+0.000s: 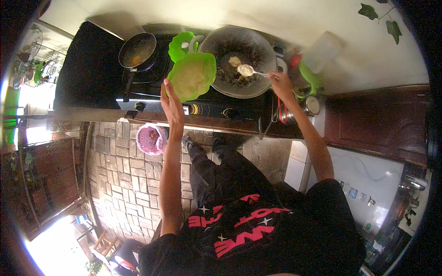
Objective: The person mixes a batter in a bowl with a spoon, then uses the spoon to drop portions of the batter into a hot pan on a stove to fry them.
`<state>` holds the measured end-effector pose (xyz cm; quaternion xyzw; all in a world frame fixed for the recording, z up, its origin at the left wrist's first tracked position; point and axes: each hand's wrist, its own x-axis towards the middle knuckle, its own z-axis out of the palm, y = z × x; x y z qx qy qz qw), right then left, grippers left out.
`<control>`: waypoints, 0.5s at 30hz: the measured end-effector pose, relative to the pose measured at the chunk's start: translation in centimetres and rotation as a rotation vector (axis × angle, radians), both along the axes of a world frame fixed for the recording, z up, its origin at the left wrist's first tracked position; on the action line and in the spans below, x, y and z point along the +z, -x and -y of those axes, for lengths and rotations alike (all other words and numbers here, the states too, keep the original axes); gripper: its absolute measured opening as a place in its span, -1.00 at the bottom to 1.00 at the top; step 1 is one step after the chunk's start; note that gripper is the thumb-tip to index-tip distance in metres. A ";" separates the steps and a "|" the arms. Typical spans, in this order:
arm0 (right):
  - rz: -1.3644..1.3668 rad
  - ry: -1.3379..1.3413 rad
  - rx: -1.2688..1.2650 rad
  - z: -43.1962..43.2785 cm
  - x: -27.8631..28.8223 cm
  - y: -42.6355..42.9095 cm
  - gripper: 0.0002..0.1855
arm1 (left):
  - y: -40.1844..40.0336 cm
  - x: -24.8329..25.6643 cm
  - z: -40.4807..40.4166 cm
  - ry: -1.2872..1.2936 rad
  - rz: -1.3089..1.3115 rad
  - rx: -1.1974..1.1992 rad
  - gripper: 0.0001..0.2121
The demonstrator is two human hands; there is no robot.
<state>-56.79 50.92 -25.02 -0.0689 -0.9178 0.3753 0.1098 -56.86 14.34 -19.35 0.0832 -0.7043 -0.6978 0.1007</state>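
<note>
My left hand (171,103) grips the near left edge of a green scalloped bowl (210,74) that holds pale batter (189,78). The bowl is tilted and close to the left rim of a large metal wok (257,38) on the stove. My right hand (281,86) holds a metal spoon (259,73), its bowl heaped with pale batter, above the wok. Beneath and left of the spoon, a lump of batter (234,61) lies in the wok. What else the wok contains looks dark and mottled. A second green scalloped bowl (175,51) stands behind the first, with something small and white inside.
A small frying pan (137,51) with a dark handle sits on the left burner (148,74). The stove's front panel has knobs (139,106). Right of the wok are a lidded metal pot (312,106) and red-handled utensil (281,112). A pink basket (152,139) stands on the brick floor.
</note>
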 end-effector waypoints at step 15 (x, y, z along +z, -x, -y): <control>-0.022 -0.506 0.255 2.3 0.7 -1.5 -0.77 | 0.2 0.3 -0.6 -0.029 0.018 -0.019 -0.39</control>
